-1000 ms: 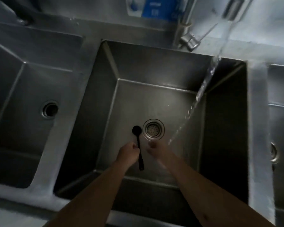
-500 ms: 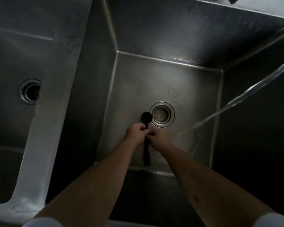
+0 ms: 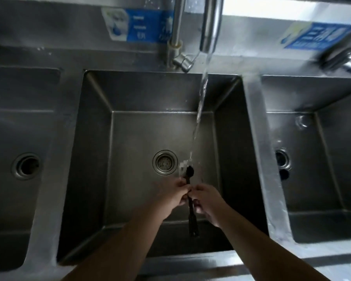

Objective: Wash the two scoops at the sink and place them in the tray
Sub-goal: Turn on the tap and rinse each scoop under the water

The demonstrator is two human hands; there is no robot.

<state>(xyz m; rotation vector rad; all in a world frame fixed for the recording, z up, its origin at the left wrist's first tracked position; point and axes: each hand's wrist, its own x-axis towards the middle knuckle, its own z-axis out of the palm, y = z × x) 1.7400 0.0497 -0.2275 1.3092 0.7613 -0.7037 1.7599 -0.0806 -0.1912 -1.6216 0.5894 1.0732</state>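
A black long-handled scoop is held over the middle sink basin, its small round bowl pointing away from me under the falling water stream. My left hand grips the handle just below the bowl. My right hand pinches the handle right beside it, fingers touching the left hand. The handle's lower end hangs free between my forearms. Water splashes at the scoop's bowl. Only one scoop is visible, and no tray is in view.
The tap spout pours from the back rim. A drain strainer lies left of the scoop's bowl. A left basin and a right basin flank the middle one. A dark object lies near the right drain.
Both hands came together on the scoop and carried it right, from beside the drain into the water stream. My view rose and now takes in the tap and back wall.
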